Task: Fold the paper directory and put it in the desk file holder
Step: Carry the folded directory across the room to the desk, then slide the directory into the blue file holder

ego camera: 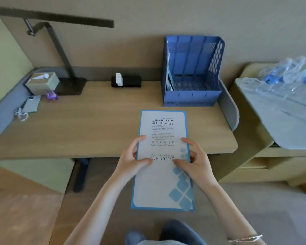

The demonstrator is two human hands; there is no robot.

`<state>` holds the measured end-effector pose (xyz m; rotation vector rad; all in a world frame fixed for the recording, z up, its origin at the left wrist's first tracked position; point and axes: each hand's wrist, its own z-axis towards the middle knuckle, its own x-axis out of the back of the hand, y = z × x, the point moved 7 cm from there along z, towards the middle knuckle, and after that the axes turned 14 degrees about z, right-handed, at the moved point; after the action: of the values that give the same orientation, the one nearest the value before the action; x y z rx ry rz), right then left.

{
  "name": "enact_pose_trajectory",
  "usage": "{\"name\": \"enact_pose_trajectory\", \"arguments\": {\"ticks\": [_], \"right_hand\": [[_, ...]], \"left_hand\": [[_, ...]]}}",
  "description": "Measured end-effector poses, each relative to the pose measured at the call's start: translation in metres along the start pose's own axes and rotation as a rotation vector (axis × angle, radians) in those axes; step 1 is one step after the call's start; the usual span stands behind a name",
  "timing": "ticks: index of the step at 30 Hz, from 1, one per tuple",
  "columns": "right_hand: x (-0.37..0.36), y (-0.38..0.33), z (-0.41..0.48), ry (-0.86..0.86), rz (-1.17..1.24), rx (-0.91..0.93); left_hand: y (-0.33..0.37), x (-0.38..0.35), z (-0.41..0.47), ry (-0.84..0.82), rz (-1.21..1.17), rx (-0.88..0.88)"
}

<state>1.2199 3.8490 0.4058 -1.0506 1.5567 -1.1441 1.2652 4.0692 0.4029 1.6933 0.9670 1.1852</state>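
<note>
The paper directory [162, 184] is a tall white sheet with a blue border and printed text. It is held upright-facing in front of me, its top over the desk's front edge. My left hand [131, 160] grips its left edge and my right hand [194, 163] grips its right edge, thumbs on the printed face. The blue desk file holder [193, 99] stands at the back right of the desk, beyond the paper. It has several slots, and some papers stand in its leftmost one.
On the wooden desk [95, 124] sit a tissue box [42, 82], a black lamp [67, 82], a phone [31, 104] and a black box with a white plug [125, 81]. A side cabinet with water bottles [288, 73] stands to the right.
</note>
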Motion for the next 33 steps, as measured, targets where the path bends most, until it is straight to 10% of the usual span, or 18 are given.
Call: {"name": "enact_pose_trajectory", "arguments": {"ticks": [8,33], "right_hand": [[0.067,-0.009,0.035,0.187,0.067,0.025],[0.166,-0.068,0.276,0.024,-0.08,-0.058]], "left_hand": [[0.025,-0.067,0.077,-0.207,0.02,-0.045],[0.101,-0.15,0.281,-0.085,0.015,0.009]]}}
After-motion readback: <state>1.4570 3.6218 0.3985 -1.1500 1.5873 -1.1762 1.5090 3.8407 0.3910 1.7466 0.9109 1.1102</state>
